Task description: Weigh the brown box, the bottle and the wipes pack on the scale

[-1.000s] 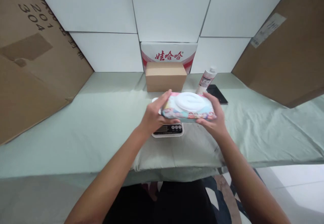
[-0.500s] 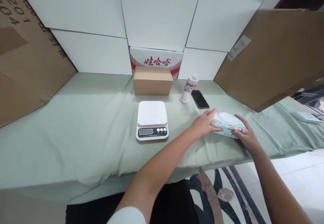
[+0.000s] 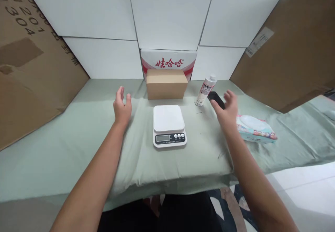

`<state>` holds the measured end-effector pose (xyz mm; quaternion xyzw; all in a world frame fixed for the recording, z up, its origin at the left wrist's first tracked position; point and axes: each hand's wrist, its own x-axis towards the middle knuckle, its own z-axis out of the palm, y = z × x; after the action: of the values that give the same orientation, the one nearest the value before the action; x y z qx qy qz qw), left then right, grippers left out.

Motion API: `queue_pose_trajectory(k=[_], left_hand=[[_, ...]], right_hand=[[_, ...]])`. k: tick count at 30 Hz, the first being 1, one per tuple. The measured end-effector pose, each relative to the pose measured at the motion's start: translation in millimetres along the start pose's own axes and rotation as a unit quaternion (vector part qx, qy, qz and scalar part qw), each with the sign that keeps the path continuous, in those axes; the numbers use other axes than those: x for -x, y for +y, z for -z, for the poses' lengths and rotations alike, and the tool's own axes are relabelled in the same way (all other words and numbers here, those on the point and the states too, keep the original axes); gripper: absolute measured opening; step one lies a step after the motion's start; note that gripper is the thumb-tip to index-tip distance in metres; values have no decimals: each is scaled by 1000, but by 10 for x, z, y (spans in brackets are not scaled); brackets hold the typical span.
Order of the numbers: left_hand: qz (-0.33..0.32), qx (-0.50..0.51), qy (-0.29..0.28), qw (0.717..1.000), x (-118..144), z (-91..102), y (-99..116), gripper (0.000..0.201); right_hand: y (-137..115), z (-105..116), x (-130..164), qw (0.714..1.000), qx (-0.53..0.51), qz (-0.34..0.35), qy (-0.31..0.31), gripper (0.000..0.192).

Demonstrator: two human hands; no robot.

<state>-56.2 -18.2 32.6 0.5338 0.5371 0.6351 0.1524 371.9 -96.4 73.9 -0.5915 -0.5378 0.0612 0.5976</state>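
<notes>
My left hand [image 3: 122, 108] is raised over the cloth, left of the scale, with its thumb apart from the fingers and nothing in it. Between my two hands lies a white kitchen scale [image 3: 169, 118], its small display and buttons toward me and its platform bare. My right hand [image 3: 227, 111] is open too, thumb and fingers spread, and it partly covers a black phone [image 3: 216, 99]. Just left of that hand stands a white bottle [image 3: 206, 90] with a printed label. A pack of wet wipes [image 3: 256, 129] lies to the right of my right wrist, apart from the fingers.
Behind the scale sits a closed brown cardboard box [image 3: 166, 84], in front of a white and red carton [image 3: 169, 59]. Large cardboard panels stand at the left [image 3: 34, 67] and right [image 3: 295, 50]. Pale green cloth [image 3: 196, 158] covers the table, whose front edge hangs near my legs.
Both hands have let go of the wet wipes pack, which stays on the right. My left hand has swung across to the scale's left; my right hand has moved up toward the phone.
</notes>
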Motion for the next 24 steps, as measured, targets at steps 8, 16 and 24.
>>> queue_pose_trajectory(k=[8,16,24], left_hand=[[57,7,6,998,12,-47,-247,60],[77,10,12,997,-34,-37,-334,62],[93,4,3,996,-39,-29,-292,62]], right_hand=[[584,-979,-239,995,-15,-99,14,67],[-17,-912,107,968,-203,-17,-143,64],[-486,-960,551,932,-147,12,-331,57]])
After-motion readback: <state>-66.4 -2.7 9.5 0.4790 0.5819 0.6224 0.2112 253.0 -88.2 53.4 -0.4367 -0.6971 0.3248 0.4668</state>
